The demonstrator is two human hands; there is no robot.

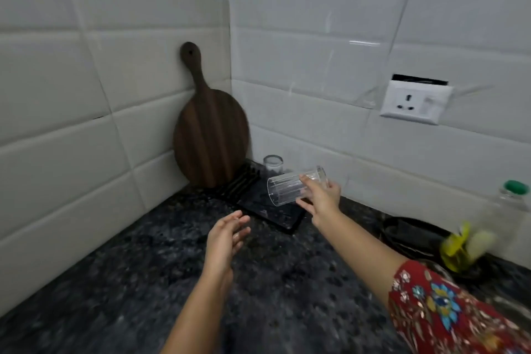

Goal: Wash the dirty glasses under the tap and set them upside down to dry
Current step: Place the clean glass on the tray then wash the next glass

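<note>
My right hand [320, 200] grips a clear ribbed glass [284, 188] by its base end. The glass is tipped on its side, mouth pointing left and slightly down, above a black drying tray [275, 217] in the counter corner. A second clear glass [273, 167] stands at the back of that tray near the wall; whether it is upside down is unclear. My left hand [227, 236] hovers over the counter in front of the tray, fingers apart and holding nothing.
A dark wooden paddle board [209, 135] leans in the tiled corner behind the tray. On the right are a black pan [413, 234], a blurred yellow scrubber [457, 250] and a bottle with a green cap [514, 190]. A wall socket [413, 102] sits above. Speckled dark counter [129, 267] spreads left.
</note>
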